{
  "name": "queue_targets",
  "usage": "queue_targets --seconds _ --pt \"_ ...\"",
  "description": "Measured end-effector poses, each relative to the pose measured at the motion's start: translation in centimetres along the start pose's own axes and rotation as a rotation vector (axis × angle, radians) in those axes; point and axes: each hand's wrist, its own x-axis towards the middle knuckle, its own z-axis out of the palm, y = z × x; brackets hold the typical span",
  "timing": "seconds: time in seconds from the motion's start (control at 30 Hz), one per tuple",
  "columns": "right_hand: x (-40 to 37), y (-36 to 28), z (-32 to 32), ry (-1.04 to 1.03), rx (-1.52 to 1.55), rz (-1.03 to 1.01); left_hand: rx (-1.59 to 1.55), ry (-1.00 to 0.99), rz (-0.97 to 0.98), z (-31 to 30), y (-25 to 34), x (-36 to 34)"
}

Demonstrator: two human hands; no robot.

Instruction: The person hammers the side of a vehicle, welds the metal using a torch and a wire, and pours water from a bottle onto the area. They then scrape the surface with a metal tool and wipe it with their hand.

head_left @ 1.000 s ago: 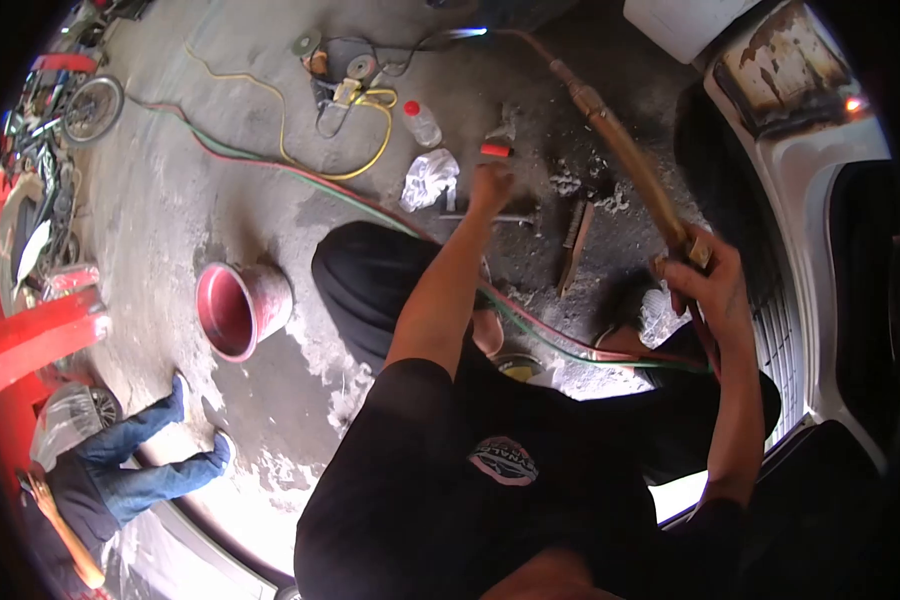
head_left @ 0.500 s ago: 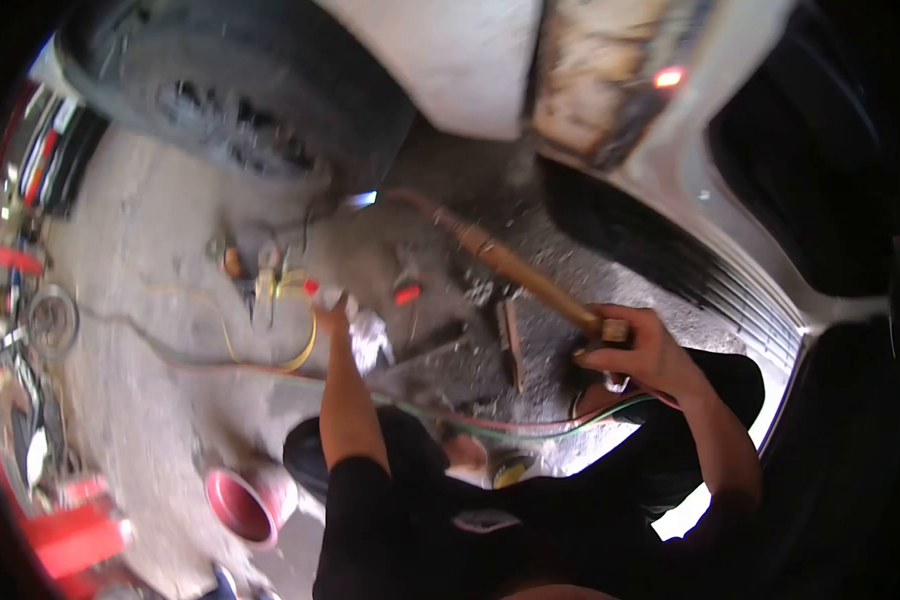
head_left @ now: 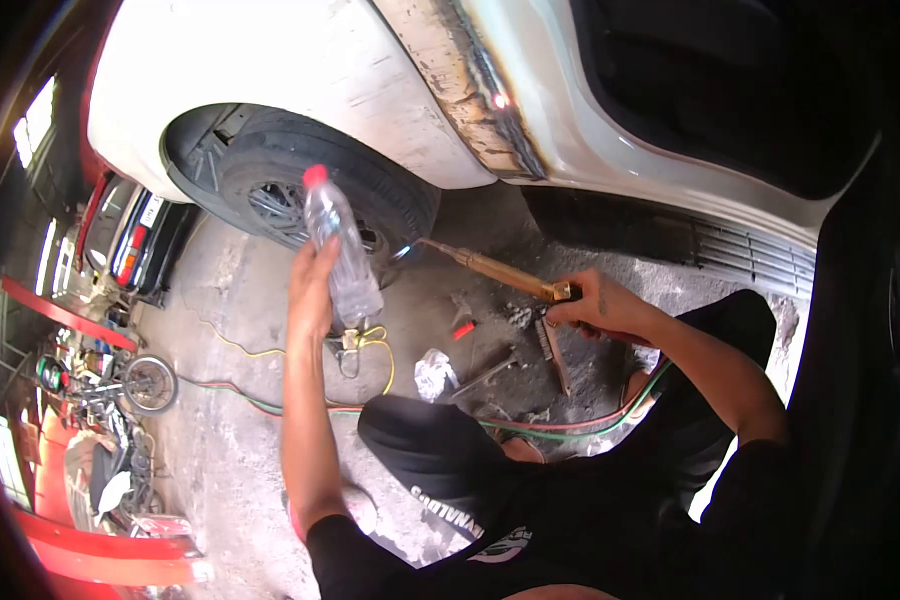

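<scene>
My left hand (head_left: 315,285) is wrapped around a clear plastic bottle (head_left: 352,270) with a red cap, held up tilted before the car's wheel (head_left: 270,195). My right hand (head_left: 600,302) grips a brass gas torch (head_left: 505,271) by its valve end. A small bluish flame (head_left: 403,252) burns at the torch tip, near the tyre and apart from the bottle. Above, a red-hot spot (head_left: 500,101) glows on the scorched seam of the white car body (head_left: 290,70). Liquid inside the bottle cannot be made out.
Red and green hoses (head_left: 570,432) cross the floor by my knees. A wire brush (head_left: 553,355), a red-handled tool (head_left: 464,330), a crumpled plastic bag (head_left: 434,375) and a yellow cord (head_left: 385,365) lie there. A motorbike (head_left: 110,400) and a dark car (head_left: 135,240) stand at left.
My left hand has lifted the bottle from near the floor up before the wheel. The torch has shifted slightly up and left in view, still lit. My view has turned, showing more car body.
</scene>
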Motion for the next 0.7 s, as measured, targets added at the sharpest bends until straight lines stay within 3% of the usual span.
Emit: queue_targets --seconds 0.03,0.13,0.33,0.4,0.53,0.7 --pt "-0.8 0.0 0.1 -0.003 0.065 -0.013 -0.014 -0.125 -0.076 1.5 3.1 -0.6" --pt "-1.6 0.0 0.1 -0.031 0.124 -0.026 -0.175 -0.196 -0.171 8.2 8.4 -2.5" --pt "-0.1 1.3 0.7 -0.019 0.126 -0.023 -0.827 -0.482 -0.284 23.0 8.4 -3.2" --pt "-0.3 1.1 0.7 -0.013 0.057 -0.021 -1.039 -0.567 -0.237 26.8 8.8 -2.2" --pt "-0.6 1.1 1.2 0.015 0.049 -0.01 -1.278 -0.548 -0.129 31.5 11.2 0.1" --pt "-2.1 -0.2 2.0 0.088 0.106 -0.026 -1.402 -0.551 -0.017 32.8 13.8 3.0"
